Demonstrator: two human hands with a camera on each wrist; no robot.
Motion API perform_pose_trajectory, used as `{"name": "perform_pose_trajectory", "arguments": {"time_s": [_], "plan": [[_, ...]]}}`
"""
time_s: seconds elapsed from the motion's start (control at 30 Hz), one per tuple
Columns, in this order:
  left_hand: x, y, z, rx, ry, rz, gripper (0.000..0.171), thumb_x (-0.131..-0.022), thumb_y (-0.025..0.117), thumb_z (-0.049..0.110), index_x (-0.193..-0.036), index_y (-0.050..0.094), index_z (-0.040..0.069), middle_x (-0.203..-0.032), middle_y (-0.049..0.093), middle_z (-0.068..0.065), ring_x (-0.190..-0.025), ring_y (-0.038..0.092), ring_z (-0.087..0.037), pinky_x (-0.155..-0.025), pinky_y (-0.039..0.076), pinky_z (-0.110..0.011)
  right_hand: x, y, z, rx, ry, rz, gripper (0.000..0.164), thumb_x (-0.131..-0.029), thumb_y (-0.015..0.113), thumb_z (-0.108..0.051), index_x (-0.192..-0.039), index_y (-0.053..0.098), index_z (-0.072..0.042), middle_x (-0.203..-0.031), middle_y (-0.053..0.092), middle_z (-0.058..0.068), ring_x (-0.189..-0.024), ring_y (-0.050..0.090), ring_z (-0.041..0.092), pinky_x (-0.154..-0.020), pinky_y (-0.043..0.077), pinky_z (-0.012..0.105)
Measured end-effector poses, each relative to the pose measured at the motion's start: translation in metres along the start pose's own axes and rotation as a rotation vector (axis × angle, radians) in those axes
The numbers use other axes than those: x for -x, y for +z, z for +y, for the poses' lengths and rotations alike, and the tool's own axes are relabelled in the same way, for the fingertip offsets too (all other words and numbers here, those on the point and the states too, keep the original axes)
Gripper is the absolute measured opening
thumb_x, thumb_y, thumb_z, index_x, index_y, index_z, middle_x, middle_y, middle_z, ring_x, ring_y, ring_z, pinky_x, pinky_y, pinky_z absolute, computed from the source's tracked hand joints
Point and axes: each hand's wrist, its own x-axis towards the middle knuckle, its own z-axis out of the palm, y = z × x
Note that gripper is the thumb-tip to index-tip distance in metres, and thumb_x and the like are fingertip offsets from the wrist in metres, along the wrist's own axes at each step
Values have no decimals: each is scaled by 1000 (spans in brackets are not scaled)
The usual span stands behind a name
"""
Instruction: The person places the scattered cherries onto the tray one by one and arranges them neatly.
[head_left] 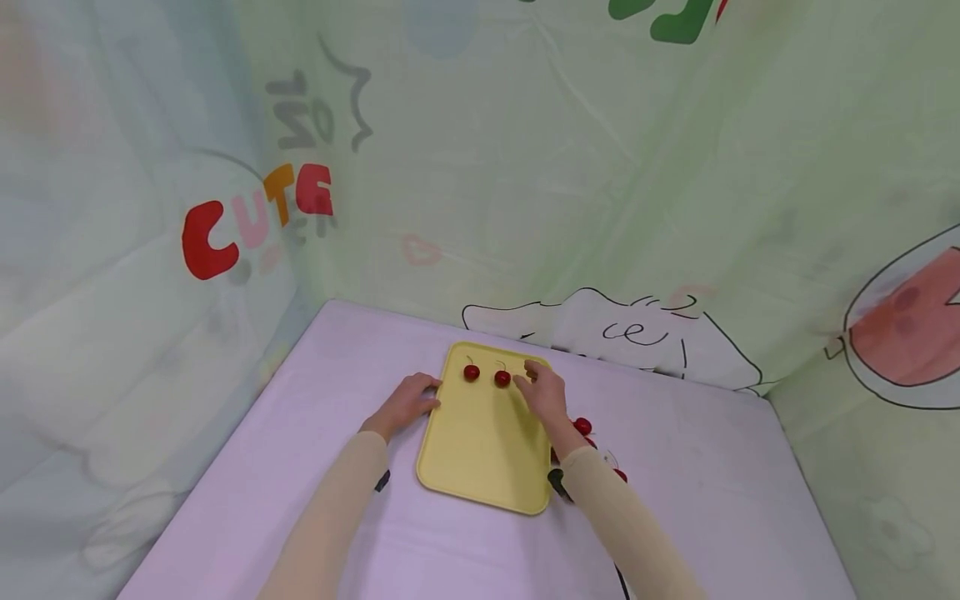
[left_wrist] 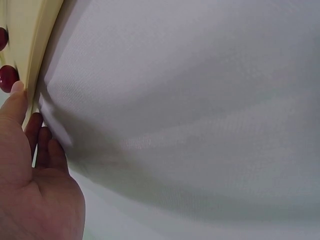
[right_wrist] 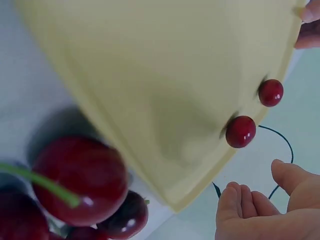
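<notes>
A yellow rectangular tray (head_left: 480,458) lies on the lilac-covered table. Two dark red cherries with stems, a left one (head_left: 471,372) and a right one (head_left: 502,379), sit side by side near its far end. My left hand (head_left: 403,407) pinches the tray's left rim; in the left wrist view its thumb is at the rim and the other fingers are outside. Over the far right part of the tray is my right hand (head_left: 546,396), just right of the right cherry. Its fingers (right_wrist: 229,202) are loosely bent, with a gap to the thumb and nothing held.
Several more cherries (head_left: 582,426) lie on the table right of the tray, partly hidden by the right forearm; one big cherry (right_wrist: 80,180) shows close in the right wrist view. Printed cloth walls (head_left: 525,167) stand behind and beside the table (head_left: 712,467).
</notes>
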Motion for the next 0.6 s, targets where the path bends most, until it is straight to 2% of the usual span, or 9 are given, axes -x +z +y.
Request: {"name": "perform_pose_trajectory", "arguments": {"time_s": [0.1,0.47,0.6], "plan": [[0,0,2,5,-7,1,38,-95,64,9,-130,56,-2,-132,54,-16,-128,45,-32,-112,34,-42,4,-8,3,-13,22,10,48,-95,64,-15,-136,51,7,-133,55,26,-122,54,40,-102,46,48],[2,-1,3,-18,8,-12,38,-95,63,9,-131,55,-2,-132,53,-17,-128,45,-33,-112,34,-43,15,-35,45,-13,141,65,51,-98,60,-22,-142,48,1,-140,51,21,-127,49,36,-104,45,47],[1,-1,1,-19,12,-15,38,-96,63,10,-131,55,-2,-132,53,-17,-128,45,-32,-112,34,-43,23,-49,52,-20,175,78,52,-98,59,-23,-143,46,0,-141,49,21,-129,47,36,-106,43,47]]}}
